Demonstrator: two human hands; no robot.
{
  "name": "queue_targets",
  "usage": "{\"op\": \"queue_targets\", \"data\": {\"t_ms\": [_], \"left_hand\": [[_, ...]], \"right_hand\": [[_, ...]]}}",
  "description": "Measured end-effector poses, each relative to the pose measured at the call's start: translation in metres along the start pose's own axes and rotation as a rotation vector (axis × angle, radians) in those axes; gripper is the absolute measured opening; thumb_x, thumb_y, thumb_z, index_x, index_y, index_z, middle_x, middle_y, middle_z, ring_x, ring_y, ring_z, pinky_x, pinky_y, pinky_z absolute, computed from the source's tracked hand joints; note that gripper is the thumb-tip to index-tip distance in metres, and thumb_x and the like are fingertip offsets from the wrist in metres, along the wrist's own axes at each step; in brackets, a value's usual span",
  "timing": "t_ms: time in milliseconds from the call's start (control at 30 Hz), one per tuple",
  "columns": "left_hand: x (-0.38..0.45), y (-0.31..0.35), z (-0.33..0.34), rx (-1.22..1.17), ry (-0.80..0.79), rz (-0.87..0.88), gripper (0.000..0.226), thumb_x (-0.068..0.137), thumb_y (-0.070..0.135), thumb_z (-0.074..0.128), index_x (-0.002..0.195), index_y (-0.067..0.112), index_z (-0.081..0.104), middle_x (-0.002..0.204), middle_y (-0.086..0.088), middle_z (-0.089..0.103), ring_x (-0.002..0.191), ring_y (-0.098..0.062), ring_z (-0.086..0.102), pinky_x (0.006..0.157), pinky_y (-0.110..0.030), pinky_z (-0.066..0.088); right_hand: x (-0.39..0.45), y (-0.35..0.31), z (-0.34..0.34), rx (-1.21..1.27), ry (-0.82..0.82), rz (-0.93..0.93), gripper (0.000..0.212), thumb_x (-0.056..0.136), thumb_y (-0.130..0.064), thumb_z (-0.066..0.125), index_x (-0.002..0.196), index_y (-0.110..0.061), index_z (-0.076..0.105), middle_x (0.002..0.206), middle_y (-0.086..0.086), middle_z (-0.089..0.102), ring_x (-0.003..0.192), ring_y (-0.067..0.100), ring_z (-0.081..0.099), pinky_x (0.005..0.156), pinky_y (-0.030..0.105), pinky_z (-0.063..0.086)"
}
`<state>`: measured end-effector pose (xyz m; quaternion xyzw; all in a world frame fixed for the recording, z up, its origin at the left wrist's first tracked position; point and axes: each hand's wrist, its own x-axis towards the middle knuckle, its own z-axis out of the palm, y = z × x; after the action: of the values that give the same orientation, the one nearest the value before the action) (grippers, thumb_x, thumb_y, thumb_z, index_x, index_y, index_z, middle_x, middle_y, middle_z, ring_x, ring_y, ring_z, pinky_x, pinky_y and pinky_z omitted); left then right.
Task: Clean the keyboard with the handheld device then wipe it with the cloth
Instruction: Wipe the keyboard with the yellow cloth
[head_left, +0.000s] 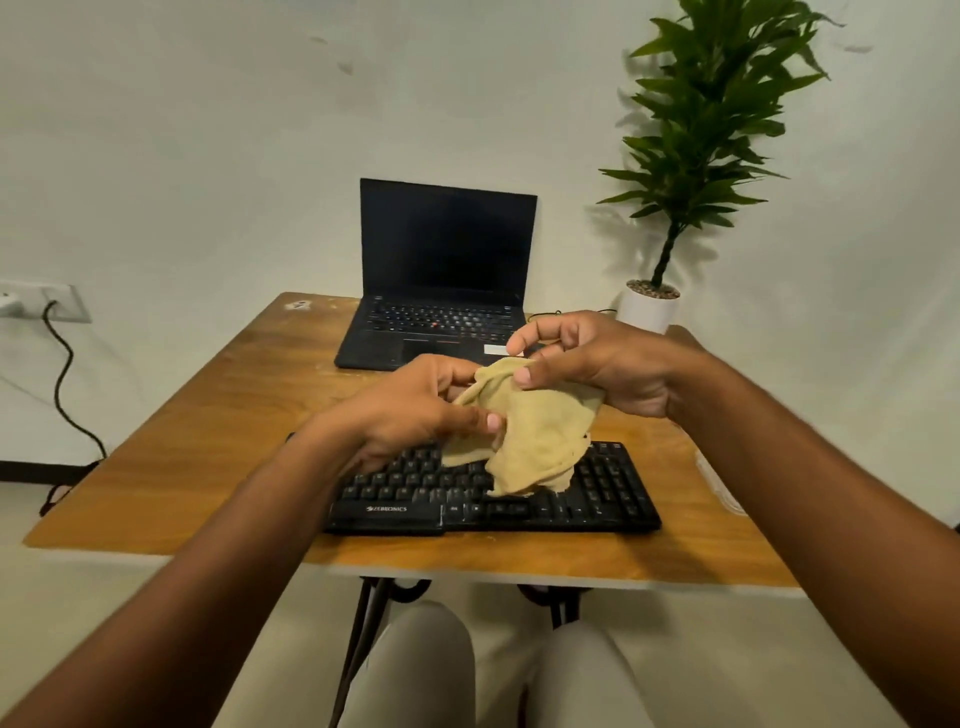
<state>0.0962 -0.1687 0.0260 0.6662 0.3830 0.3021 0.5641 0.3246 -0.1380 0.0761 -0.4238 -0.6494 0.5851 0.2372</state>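
Both hands raised over keyboard (597, 499), left hand (415, 410) and right hand (587, 364) pinching cloth (535, 436) (apparently bunched)

Keyboard (597, 488) lay at desk's (208, 415) near edge, centred. Laptop (441, 291) stood behind it at far edge. Potted plant (691, 156) at far right corner. Cloth (535, 436) hung above keyboard, held between left hand (415, 410) and right hand (597, 364).
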Motion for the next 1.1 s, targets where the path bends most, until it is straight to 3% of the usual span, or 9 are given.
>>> {"op": "queue_targets", "data": {"t_ms": [67,200,400,500,633,733,833,1000,1100], "left_hand": [[-0.002,-0.009,-0.004,-0.083,0.061,-0.018,0.021,0.089,-0.001,0.072,0.110,0.000,0.071,0.095,-0.009,0.075,0.087,-0.017,0.072,0.073,-0.021,0.057],[-0.008,-0.025,-0.016,-0.249,0.146,-0.036,0.026,0.085,-0.002,0.074,0.111,-0.004,0.073,0.105,-0.018,0.075,0.095,-0.023,0.072,0.086,-0.029,0.060],[-0.018,-0.035,-0.023,-0.407,0.270,-0.065,0.031,0.085,-0.002,0.073,0.116,-0.004,0.071,0.111,-0.021,0.074,0.099,-0.028,0.073,0.083,-0.031,0.062],[-0.022,-0.040,-0.025,-0.492,0.310,-0.114,0.028,0.085,0.000,0.072,0.113,-0.004,0.071,0.110,-0.022,0.074,0.099,-0.030,0.073,0.085,-0.035,0.062],[-0.030,-0.044,-0.027,-0.629,0.355,-0.168,0.018,0.096,0.004,0.062,0.113,-0.002,0.066,0.101,-0.020,0.075,0.088,-0.027,0.074,0.076,-0.035,0.064],[-0.033,-0.047,-0.027,-0.743,0.393,-0.193,0.012,0.102,0.002,0.052,0.107,0.001,0.063,0.095,-0.021,0.075,0.078,-0.027,0.076,0.073,-0.043,0.063],[-0.031,-0.054,-0.026,-0.835,0.409,-0.192,0.016,0.103,0.001,0.048,0.112,0.001,0.062,0.107,-0.022,0.074,0.088,-0.030,0.076,0.074,-0.046,0.063],[-0.024,-0.066,-0.021,-0.681,0.533,-0.203,0.020,0.099,0.000,0.057,0.118,0.006,0.060,0.113,-0.017,0.073,0.103,-0.030,0.072,0.083,-0.045,0.063],[-0.028,-0.069,-0.019,-0.202,0.831,-0.180,0.031,0.098,0.002,0.060,0.122,0.021,0.058,0.118,-0.003,0.068,0.102,-0.020,0.070,0.088,-0.041,0.061]], "right_hand": [[0.002,0.002,0.001,0.048,0.008,0.003,0.049,0.076,-0.005,0.082,0.122,-0.009,0.065,0.098,0.010,0.074,0.093,0.024,0.070,0.086,0.039,0.054],[0.005,0.016,0.004,0.185,0.061,0.010,0.059,0.075,-0.005,0.082,0.130,-0.014,0.065,0.116,0.012,0.071,0.106,0.026,0.068,0.096,0.048,0.049],[0.009,0.049,0.034,0.650,0.295,-0.143,0.063,0.073,0.005,0.074,0.132,-0.014,0.062,0.114,0.010,0.074,0.084,0.017,0.075,0.070,0.038,0.061],[0.013,0.066,0.052,0.522,0.438,-0.163,0.062,0.075,0.009,0.077,0.129,-0.017,0.063,0.127,0.007,0.070,0.096,0.021,0.073,0.069,0.036,0.059],[0.017,0.077,0.065,0.493,0.572,-0.239,0.056,0.080,0.015,0.072,0.122,-0.021,0.066,0.122,0.002,0.073,0.111,0.023,0.070,0.073,0.036,0.058],[0.019,0.078,0.072,0.575,0.583,-0.302,0.051,0.085,0.018,0.062,0.121,-0.018,0.066,0.119,0.005,0.074,0.112,0.019,0.069,0.079,0.032,0.056],[0.024,0.075,0.076,0.785,0.489,-0.276,0.048,0.089,0.019,0.048,0.119,-0.014,0.065,0.115,0.008,0.075,0.102,0.018,0.072,0.077,0.032,0.059],[0.033,0.069,0.084,0.926,0.404,-0.231,0.050,0.089,0.020,0.043,0.118,-0.013,0.067,0.100,0.005,0.075,0.088,0.015,0.074,0.082,0.036,0.059],[0.036,0.068,0.086,0.872,0.436,-0.232,0.049,0.090,0.019,0.043,0.118,-0.013,0.068,0.101,0.006,0.075,0.091,0.016,0.073,0.079,0.035,0.059]]}}
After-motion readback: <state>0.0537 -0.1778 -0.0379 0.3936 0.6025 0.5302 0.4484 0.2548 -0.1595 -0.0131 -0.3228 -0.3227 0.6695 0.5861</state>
